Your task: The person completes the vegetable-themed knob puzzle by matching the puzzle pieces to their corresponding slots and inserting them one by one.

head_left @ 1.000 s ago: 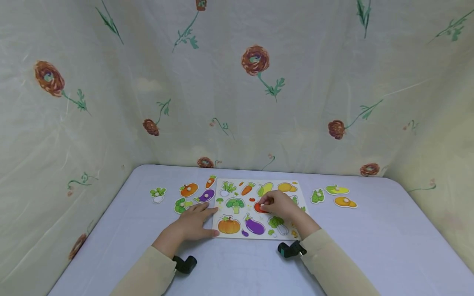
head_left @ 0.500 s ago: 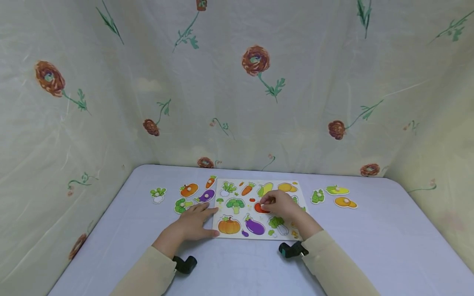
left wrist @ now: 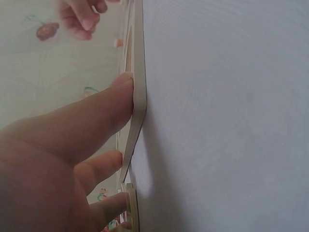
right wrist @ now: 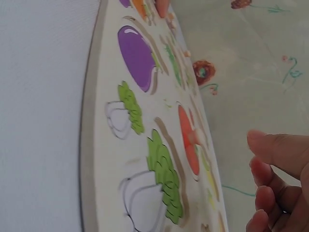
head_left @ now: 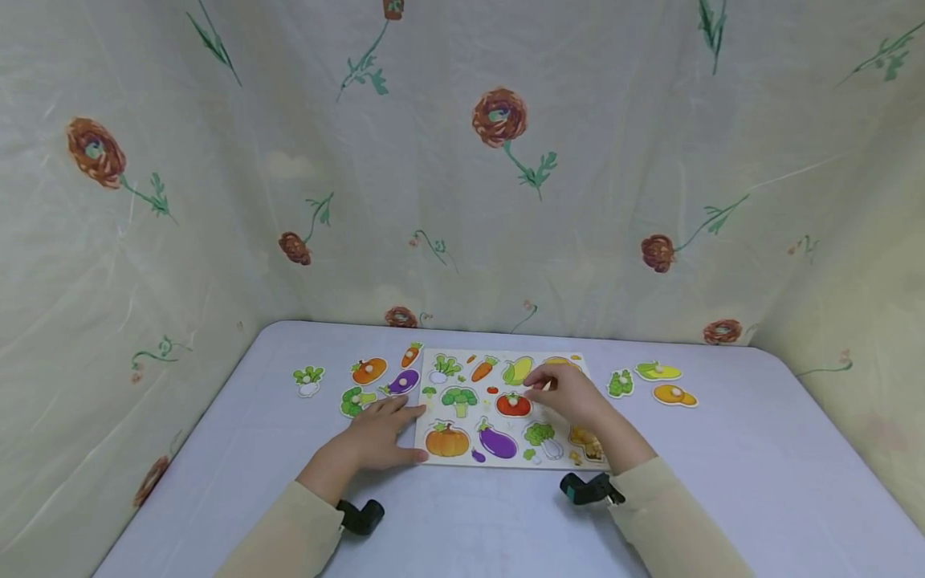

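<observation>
My left hand (head_left: 381, 433) lies at the left edge of a white vegetable puzzle board (head_left: 473, 377), with thumb and fingertips against that edge. In the left wrist view its thumb (left wrist: 108, 101) presses the board's corner, and the lower fingers touch a loose wooden piece. A red tomato piece (head_left: 514, 406) with a small knob lies in the tomato spot of the board. Just right of it and above the board, my right hand (head_left: 571, 395) hovers with loosely bent fingers, holding nothing. The right wrist view shows these fingers apart from the tomato's knob (right wrist: 195, 137).
Left of the board lie loose pumpkin (head_left: 369, 371), carrot (head_left: 411, 354), eggplant (head_left: 405, 381), broccoli (head_left: 352, 401) and radish (head_left: 309, 382) pieces. On the right are a green piece (head_left: 619, 384), a corn piece (head_left: 658, 370) and a yellow potato-like piece (head_left: 674, 395). A flowered curtain surrounds the table.
The right hand has let go of the tomato piece's knob and drawn back up and to the right. The tomato stays on the board; the left hand has not moved.
</observation>
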Demonstrator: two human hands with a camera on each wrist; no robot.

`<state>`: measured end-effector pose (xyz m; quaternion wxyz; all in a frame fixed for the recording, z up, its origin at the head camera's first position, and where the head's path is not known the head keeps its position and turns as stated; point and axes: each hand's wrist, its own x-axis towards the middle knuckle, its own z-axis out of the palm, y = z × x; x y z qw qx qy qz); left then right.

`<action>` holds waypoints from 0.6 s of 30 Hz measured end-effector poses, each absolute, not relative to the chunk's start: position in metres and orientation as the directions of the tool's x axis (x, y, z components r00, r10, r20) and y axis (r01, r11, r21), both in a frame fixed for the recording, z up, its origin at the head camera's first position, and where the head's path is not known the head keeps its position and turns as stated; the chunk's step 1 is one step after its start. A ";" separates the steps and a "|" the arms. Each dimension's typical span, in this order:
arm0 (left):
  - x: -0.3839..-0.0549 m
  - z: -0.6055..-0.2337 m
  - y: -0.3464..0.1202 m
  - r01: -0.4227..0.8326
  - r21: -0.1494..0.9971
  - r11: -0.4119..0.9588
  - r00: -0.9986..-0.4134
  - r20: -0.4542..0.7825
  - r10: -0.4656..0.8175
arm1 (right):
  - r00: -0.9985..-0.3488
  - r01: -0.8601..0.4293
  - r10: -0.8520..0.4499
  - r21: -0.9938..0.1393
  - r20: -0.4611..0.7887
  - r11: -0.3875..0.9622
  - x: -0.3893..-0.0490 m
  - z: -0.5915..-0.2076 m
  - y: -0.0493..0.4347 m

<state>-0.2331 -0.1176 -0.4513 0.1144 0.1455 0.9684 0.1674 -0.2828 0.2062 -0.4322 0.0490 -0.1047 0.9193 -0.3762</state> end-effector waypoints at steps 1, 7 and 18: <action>-0.233 -0.452 -0.118 0.245 0.356 0.902 -0.932 -0.171 0.320 | -0.974 -0.162 -0.228 -0.701 0.000 0.694 -0.282 -0.431 0.209; -0.234 -0.453 -0.118 0.250 0.344 0.905 -0.932 -0.168 0.322 | -0.976 -0.172 -0.215 -0.701 0.027 0.692 -0.279 -0.425 0.226; -0.235 -0.456 -0.118 0.253 0.341 0.905 -0.931 -0.168 0.324 | -0.993 -0.088 -0.114 -0.686 0.008 0.722 -0.280 -0.424 0.262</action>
